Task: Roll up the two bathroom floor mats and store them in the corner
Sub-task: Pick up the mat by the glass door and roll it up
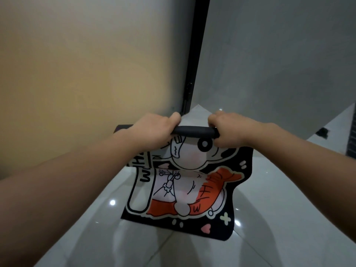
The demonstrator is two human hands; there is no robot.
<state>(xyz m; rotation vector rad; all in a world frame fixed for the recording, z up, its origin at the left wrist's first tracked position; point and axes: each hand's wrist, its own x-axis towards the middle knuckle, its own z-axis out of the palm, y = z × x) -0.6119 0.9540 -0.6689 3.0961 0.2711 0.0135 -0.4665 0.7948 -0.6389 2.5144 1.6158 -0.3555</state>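
Nearest you, the cartoon-print bath mat trails its loose end on the white tile floor, while farther out your left hand and right hand clench its rolled top edge, lifted so the roll stays tight.

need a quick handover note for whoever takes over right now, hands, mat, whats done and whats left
Left hand: closed on the left end of the rolled top of the cartoon mat, fingers curled over it.
Right hand: closed on the right end of the same black roll.
Mat: held up in front of the corner by the black door frame; only the top is rolled. The rest hangs loose, its bottom edge down near the white tiled floor.
Done: the roll has been started.
Left: finish rolling this mat and stand it in the corner. The second mat is not in view.
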